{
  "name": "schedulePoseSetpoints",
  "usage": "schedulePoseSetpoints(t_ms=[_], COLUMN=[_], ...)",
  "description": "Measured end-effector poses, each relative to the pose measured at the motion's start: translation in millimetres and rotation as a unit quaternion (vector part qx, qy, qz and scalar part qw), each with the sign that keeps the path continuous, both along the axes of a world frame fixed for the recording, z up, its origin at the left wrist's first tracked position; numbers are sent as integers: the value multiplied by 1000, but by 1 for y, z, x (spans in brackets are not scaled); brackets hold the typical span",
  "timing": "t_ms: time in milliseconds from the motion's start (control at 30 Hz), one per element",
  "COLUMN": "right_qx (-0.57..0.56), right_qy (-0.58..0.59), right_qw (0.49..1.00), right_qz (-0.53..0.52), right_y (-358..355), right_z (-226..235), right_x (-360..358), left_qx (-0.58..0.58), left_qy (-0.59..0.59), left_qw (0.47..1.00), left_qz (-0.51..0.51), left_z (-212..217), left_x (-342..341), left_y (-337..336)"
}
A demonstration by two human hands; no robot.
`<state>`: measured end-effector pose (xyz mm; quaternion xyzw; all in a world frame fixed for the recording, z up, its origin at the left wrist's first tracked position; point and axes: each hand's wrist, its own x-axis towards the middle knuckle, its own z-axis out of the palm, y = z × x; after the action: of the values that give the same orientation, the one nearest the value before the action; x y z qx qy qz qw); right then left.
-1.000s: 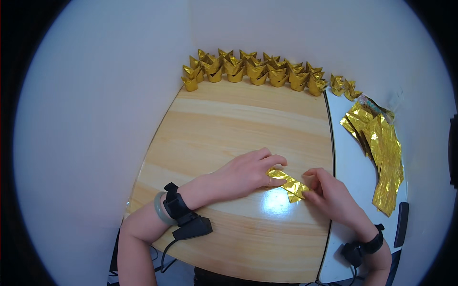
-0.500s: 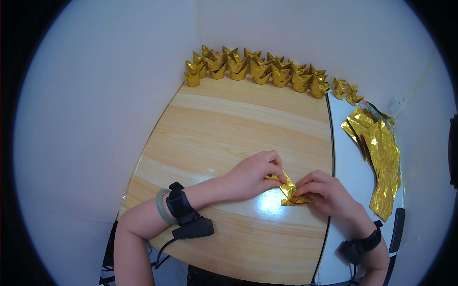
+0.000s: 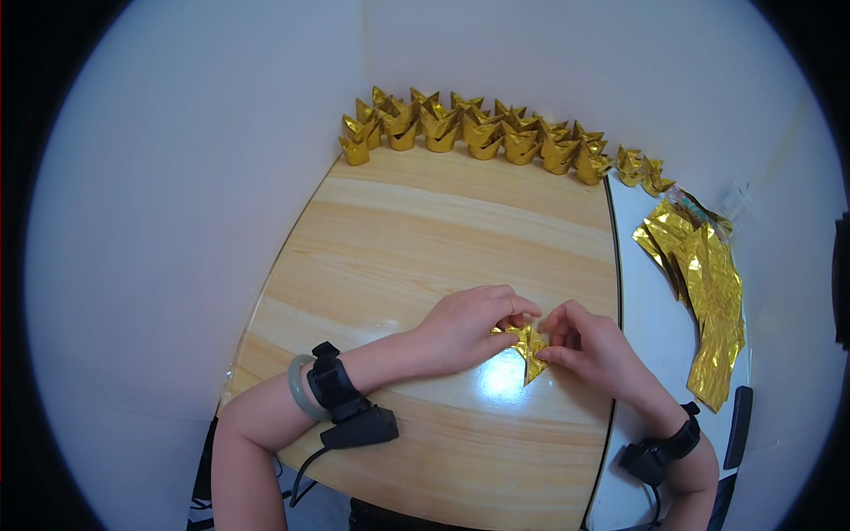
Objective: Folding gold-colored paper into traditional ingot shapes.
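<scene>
The gold foil paper piece (image 3: pixel 529 343) is small, shiny and creased into a partly folded, pointed shape. It sits between the left hand (image 3: pixel 469 327) and the right hand (image 3: pixel 591 347), pinched by fingertips of both, its lower tip pointing down toward the worktop (image 3: pixel 460 221).

**Both hands meet, fingertips pinched together**

Both forearms come in from the near edge of the table and angle toward each other. The left hand (image 3: pixel 465 327) curls palm down, fingers bent inward. The right hand (image 3: pixel 589 345) faces it, thumb and forefinger pinched close, the two hands' fingertips nearly touching.
</scene>
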<state>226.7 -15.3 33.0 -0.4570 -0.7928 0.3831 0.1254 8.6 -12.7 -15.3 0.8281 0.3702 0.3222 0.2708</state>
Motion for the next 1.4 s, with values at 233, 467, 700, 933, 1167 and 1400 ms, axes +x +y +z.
schedulePoseSetpoints(t_ms=[233, 467, 700, 933, 1167, 1400], right_qx=[94, 365, 407, 372, 306, 243], right_qy=[12, -46, -127, -224, -284, -293], right_qw=[995, 926, 894, 884, 885, 894], right_qz=[-13, 85, 136, 174, 206, 234], right_y=[0, -9, -22, -40, -54, -49], right_z=[-8, -15, -17, -5, 6, 31], right_x=[-6, -10, -12, -3, 13, 29], left_qx=[-45, -77, -110, -77, -75, -90], left_qy=[51, 54, 59, 70, 74, 71], left_qw=[997, 983, 977, 979, 979, 978], left_qz=[39, 156, 171, 176, 174, 175], left_z=[19, 16, 18, 15, 16, 16], left_x=[1, 4, 6, 7, 7, 5], left_y=[-6, -5, -3, -4, -2, -1])
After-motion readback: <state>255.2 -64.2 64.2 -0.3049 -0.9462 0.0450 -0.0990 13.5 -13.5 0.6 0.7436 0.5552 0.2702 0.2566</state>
